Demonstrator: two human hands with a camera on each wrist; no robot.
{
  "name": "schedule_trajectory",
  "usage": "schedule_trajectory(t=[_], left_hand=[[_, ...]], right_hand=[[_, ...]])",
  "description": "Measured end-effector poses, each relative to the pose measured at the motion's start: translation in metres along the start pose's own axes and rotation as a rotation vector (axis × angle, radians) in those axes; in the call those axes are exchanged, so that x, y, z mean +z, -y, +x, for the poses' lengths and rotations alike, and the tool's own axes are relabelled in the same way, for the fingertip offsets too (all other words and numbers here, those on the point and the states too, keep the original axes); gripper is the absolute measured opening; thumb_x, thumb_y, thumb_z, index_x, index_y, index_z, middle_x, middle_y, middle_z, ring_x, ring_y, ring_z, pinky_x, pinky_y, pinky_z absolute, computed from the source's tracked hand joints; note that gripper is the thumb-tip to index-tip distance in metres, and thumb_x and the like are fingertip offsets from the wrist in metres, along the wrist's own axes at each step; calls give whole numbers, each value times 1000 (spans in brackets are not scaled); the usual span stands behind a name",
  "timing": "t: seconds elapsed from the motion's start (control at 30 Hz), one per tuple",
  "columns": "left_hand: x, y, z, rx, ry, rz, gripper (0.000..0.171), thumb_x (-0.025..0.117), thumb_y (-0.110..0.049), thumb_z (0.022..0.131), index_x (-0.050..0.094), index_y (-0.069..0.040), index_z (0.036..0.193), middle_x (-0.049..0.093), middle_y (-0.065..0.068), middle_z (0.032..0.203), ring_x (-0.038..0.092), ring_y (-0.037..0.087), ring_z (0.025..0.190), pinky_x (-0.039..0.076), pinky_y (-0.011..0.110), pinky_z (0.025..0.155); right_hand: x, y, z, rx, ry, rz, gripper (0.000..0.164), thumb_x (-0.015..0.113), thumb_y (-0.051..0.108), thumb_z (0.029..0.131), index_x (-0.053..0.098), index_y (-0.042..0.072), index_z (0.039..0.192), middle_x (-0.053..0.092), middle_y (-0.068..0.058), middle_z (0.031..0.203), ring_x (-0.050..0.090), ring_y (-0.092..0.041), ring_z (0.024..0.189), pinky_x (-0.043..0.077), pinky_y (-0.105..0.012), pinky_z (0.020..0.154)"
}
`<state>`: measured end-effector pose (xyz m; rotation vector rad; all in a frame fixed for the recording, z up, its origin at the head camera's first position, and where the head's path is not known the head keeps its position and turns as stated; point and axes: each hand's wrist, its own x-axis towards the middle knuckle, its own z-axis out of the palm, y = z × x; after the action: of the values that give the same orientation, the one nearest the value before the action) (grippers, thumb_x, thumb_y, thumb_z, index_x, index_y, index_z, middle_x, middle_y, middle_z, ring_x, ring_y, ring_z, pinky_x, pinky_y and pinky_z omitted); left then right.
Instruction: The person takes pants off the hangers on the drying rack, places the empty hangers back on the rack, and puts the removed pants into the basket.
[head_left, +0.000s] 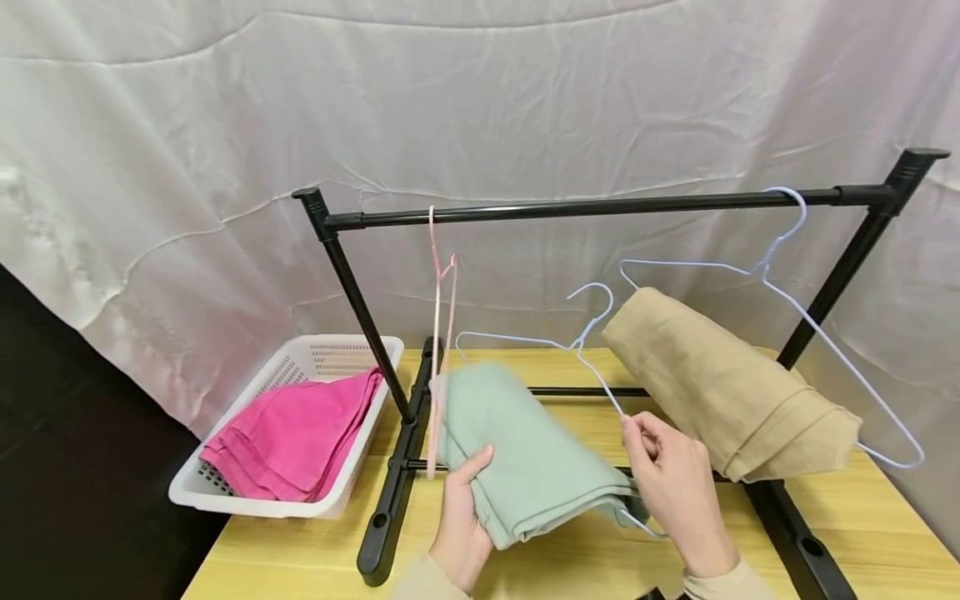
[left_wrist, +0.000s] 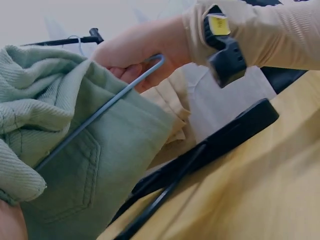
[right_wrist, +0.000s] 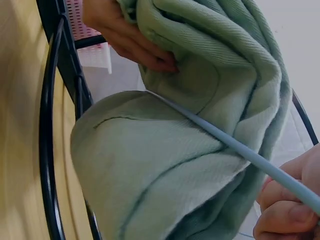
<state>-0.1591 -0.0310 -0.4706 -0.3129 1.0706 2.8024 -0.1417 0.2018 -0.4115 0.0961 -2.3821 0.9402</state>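
Folded light green trousers [head_left: 525, 458] drape over the lower bar of a blue hanger [head_left: 581, 343] in front of the rack. My left hand [head_left: 463, 517] grips their left edge, thumb on top and fingers underneath. With my right hand [head_left: 675, 479] I pinch the hanger's sloping right arm. In the left wrist view, the hanger bar [left_wrist: 100, 112] crosses the green cloth below a stitched pocket [left_wrist: 75, 180]. From the right wrist, the cloth [right_wrist: 150, 155] hangs on both sides of the bar. The hanger's hook is off the rail.
A black rack [head_left: 600, 207] stands on the wooden table [head_left: 262, 567]. From its rail hang a pink hanger [head_left: 437, 350] at left and another blue hanger [head_left: 832, 333] with folded khaki trousers [head_left: 727, 383] at right. A white basket [head_left: 337, 500] holds folded pink cloth [head_left: 300, 433].
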Motion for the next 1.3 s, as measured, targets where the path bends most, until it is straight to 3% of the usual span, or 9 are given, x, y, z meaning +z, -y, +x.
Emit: schedule_trajectory(t=[0.2, 0.37, 0.67, 0.93, 1.13, 1.3], left_hand=[[-14, 0, -8, -17, -12, -16, 49, 64, -12, 103, 33, -12, 141, 55, -1, 127, 65, 11, 113, 56, 27, 108], [-14, -10, -14, 13, 41, 11, 49, 62, -15, 105, 32, -13, 144, 53, -1, 134, 62, 13, 122, 52, 30, 115], [-9, -26, -24, 70, 73, -16, 42, 59, -12, 105, 35, -16, 140, 54, -5, 132, 61, 11, 124, 50, 30, 118], [-18, -41, -30, 142, 82, -24, 29, 57, -7, 106, 43, -18, 129, 56, -7, 124, 63, 8, 117, 53, 26, 112], [-29, -52, -35, 146, 66, -10, 29, 58, -11, 107, 41, -17, 130, 61, -9, 120, 67, 6, 106, 57, 21, 102], [-39, -56, -37, 149, 40, 6, 30, 57, -16, 109, 37, -23, 130, 55, -11, 126, 64, 6, 113, 54, 21, 107]], right_hand=[[10, -1, -3, 0, 40, 11, 33, 63, 21, 109, 62, 21, 76, 25, 14, 56, 19, 1, 51, 27, -24, 48], [20, -3, -5, 6, 59, 12, 37, 62, 19, 109, 58, 21, 72, 22, 14, 56, 15, 2, 53, 25, -23, 49], [43, 2, -13, -128, 53, 25, 35, 65, 12, 106, 58, 20, 73, 22, 16, 57, 12, 5, 53, 20, -18, 48], [50, 2, -17, -92, 90, 45, 38, 66, 14, 105, 54, 23, 70, 23, 15, 55, 15, 5, 52, 21, -18, 47], [53, 1, -20, -80, 125, 53, 35, 66, 15, 106, 59, 22, 72, 22, 17, 55, 15, 5, 52, 20, -18, 47], [55, 1, -21, -52, 147, 56, 35, 65, 16, 107, 59, 23, 73, 20, 19, 56, 14, 5, 52, 20, -18, 47]])
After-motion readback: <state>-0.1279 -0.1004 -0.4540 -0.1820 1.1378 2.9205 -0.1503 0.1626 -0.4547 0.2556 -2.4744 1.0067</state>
